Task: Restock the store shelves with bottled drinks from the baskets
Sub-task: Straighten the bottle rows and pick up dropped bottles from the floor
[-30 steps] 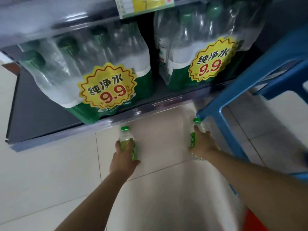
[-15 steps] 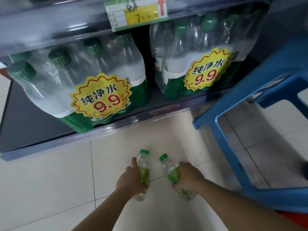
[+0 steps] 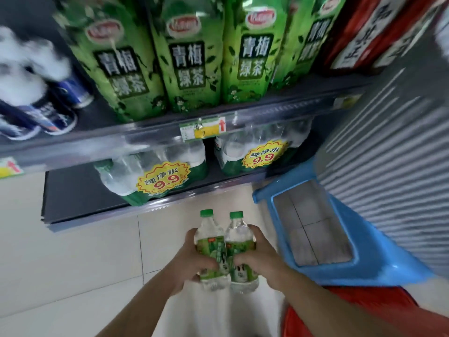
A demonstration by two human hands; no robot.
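Note:
I hold two small clear bottles with green caps and green labels upright, side by side and touching, above the tiled floor. My left hand (image 3: pixel 188 260) grips the left bottle (image 3: pixel 211 244). My right hand (image 3: pixel 258 260) grips the right bottle (image 3: pixel 239 246). Ahead and above, the upper shelf (image 3: pixel 155 136) carries several large green tea bottles (image 3: pixel 192 57). The bottom shelf (image 3: pixel 73 198) holds two shrink-wrapped water packs (image 3: pixel 158 176) with yellow 9.9 stickers.
A blue plastic stool (image 3: pixel 359 261) stands at the right, close to my right hand. A red basket (image 3: pixel 364 302) shows at the lower right under my forearm. Blue cans (image 3: pixel 58 113) sit at the left of the upper shelf. A ribbed grey wall (image 3: pixel 393 166) rises at the right.
Both hands have drawn together and back toward me, so the two bottles now touch. My view has tilted up, and the upper shelf with green tea bottles has come into sight.

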